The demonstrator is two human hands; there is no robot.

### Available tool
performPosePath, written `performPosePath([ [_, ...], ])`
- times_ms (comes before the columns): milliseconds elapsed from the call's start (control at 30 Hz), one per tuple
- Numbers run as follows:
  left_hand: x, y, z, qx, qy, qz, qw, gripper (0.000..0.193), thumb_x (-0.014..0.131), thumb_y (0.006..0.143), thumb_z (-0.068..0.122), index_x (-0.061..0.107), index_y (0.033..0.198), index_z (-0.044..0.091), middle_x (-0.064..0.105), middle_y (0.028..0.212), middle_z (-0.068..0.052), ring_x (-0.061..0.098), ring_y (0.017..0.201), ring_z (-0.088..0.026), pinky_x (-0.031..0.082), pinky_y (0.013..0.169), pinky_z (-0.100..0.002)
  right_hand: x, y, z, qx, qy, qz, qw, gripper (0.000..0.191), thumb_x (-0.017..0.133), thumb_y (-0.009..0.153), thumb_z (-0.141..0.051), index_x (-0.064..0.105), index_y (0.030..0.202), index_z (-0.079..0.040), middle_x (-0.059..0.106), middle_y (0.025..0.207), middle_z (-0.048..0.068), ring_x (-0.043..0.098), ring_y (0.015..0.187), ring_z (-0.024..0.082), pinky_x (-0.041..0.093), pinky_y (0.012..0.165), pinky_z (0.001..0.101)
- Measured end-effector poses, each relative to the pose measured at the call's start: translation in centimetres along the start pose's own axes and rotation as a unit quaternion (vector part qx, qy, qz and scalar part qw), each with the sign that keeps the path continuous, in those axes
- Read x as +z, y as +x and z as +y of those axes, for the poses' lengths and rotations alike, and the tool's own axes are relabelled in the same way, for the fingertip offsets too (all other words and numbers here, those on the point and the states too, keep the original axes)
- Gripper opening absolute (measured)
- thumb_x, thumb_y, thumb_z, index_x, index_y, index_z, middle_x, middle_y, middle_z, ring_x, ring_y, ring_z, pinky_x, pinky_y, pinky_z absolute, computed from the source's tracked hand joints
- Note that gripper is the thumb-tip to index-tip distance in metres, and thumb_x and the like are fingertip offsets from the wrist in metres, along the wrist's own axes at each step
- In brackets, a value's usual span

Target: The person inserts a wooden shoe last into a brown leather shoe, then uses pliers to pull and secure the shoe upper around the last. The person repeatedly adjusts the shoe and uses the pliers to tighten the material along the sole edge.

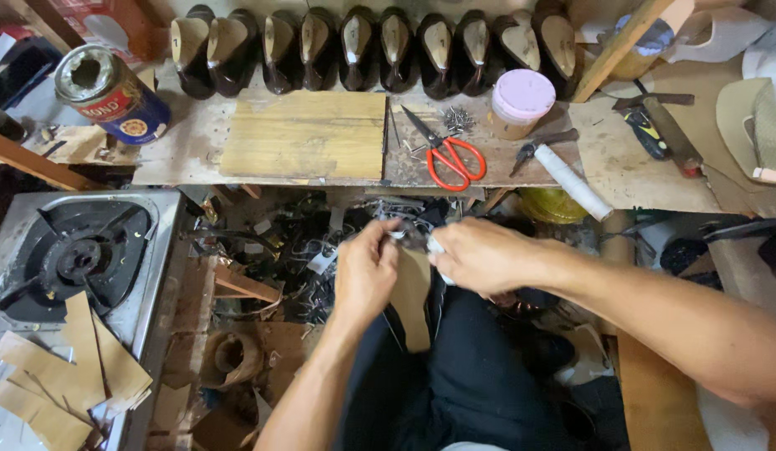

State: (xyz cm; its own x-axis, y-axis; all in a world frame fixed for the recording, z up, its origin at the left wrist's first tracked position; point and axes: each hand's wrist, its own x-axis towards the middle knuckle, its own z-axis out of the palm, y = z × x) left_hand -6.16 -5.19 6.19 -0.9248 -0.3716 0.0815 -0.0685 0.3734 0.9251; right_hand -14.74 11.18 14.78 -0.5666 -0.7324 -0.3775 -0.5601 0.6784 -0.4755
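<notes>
Tan insole [411,296] between both hands [430,263]

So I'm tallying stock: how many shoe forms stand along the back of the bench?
10, in one row along the bench's back edge, from the leftmost to the rightmost, heels up. More may be hidden past the wooden stick at right.

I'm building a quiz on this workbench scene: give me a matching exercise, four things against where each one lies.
Things:
1. scissors
2. gas burner
3. glue can
4. row of shoe lasts

Places:
A. far edge of the bench
B. lower left, beside tan cut pieces
C. bench middle, next to loose nails
D. bench's left end, tipped over

Pairs: 1-C, 2-B, 3-D, 4-A
</notes>
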Motion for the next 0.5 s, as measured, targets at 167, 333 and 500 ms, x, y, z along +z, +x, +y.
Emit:
performPosePath([
  [167,0.6,-1.2,-0.9,0.033,0.001,-0.033,0.999,0.032,0.061,0.09,0.006,0.07,0.121,0.003,0.073,0.082,-0.018,0.066,0.064,-0.019,0.053,0.064,-0.035,0.3,-1.1,0.0,0.081,-0.008,-0.078,0.994,0.028,0.051,0.096,-0.025,0.063,0.084,-0.003,0.064,0.053,0.016,0.07,0.053,0.035,0.056,0.058,0.0481],
  [333,-1.7,0.9,-2.5,0.074,-0.085,-0.204,0.973,0.039,0.058,0.092,0.005,0.062,0.13,-0.001,0.073,0.112,-0.007,0.067,0.102,-0.012,0.051,0.09,-0.028,2.1,-1.2,0.9,-0.034,-0.066,0.042,0.996,0.025,0.058,0.091,-0.023,0.068,0.083,-0.001,0.067,0.064,0.021,0.068,0.066,0.043,0.054,0.062,0.0525],
  [500,-0.8,3.7,-3.8,-0.089,-0.175,-0.247,0.949,0.021,0.063,0.093,0.008,0.073,0.109,-0.002,0.076,0.098,-0.004,0.066,0.095,-0.011,0.051,0.092,-0.026,3.8,-1.8,1.4,-0.007,-0.079,0.073,0.994,0.027,0.058,0.092,-0.025,0.066,0.083,-0.001,0.067,0.067,0.024,0.068,0.067,0.045,0.055,0.064,0.0544],
])
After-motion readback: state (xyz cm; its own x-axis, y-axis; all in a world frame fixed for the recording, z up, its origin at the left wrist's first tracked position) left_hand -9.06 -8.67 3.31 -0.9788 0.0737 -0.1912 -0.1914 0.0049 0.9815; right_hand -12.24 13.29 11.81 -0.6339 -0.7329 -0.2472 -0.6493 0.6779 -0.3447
